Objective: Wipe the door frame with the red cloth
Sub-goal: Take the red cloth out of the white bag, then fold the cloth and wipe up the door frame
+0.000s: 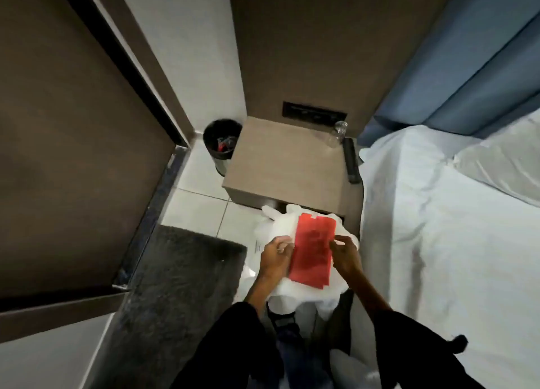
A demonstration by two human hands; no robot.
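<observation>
A: Fingers first. Left hand (276,255): fingers curled, tips pinching the left long edge of the red cloth (313,253) along with some of the white material under it. Right hand (344,254): thumb and forefinger drawn close together at the cloth's right edge, near the upper half. Contact looks likely, but the blur stops me confirming a firm grip there.

B: And the cloth itself?

A: Flat, folded into a long rectangle, held between both hands at about waist level. Lies on top of a crumpled white plastic bag (287,226) that bulges out all around it. The far end of the cloth has a notched outline.

B: Sleeves?

A: Dark sleeves on both forearms, bare from mid-forearm to wrist.

B: Moving outward, what's around?

A: Straight ahead, a wooden bedside table (280,161), front edge just beyond the bag. On its right rear corner a clear plastic bottle (337,133); along its right edge a dark remote control (350,163). Left of the table, a black waste bin (222,139) on white tiles, with something reddish inside, too small to tell.

B: The door frame?

A: Door frame (137,76) runs diagonally at upper left, dark strip edging a brown door (64,125). Well apart from the cloth. Grey mat (178,272) on the floor below it. Bed (444,242) with white sheets to the right.
</observation>
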